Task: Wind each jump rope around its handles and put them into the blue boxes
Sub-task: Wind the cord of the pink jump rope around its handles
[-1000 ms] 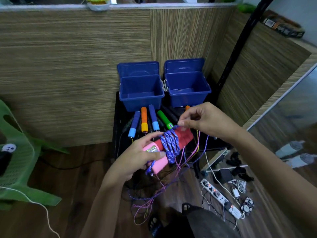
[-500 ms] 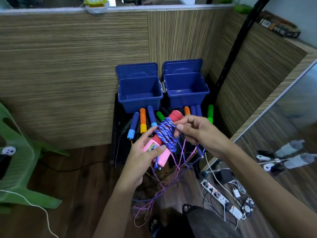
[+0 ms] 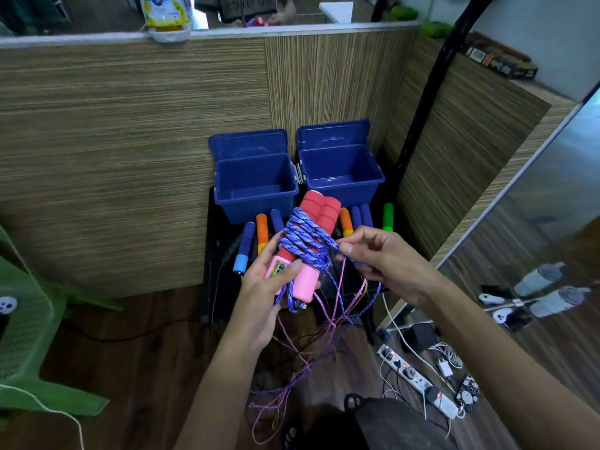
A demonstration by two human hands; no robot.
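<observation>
My left hand (image 3: 264, 287) grips a pair of pink-and-red jump rope handles (image 3: 316, 216) at their pink lower ends, tilted up toward the boxes. Several turns of blue-purple rope (image 3: 303, 241) lie wound round their middle. My right hand (image 3: 378, 258) pinches that rope just to the right of the handles, and the rest of the rope trails down to the floor. Two open blue boxes, left (image 3: 256, 193) and right (image 3: 341, 180), stand behind on a black stand, both showing bare bottoms. More handles (image 3: 245, 248) in blue, orange and green lie in front of the boxes.
Loose pink and purple ropes (image 3: 292, 378) tangle on the wooden floor by my feet. A power strip (image 3: 418, 381) with cables lies at the right. A green plastic chair (image 3: 26, 336) stands at the left. A wood-grain partition rises behind the boxes, a mirrored panel to the right.
The handles have swung from lying across to pointing up toward the boxes. My right hand has moved down and to the right with the rope, adding to the winding.
</observation>
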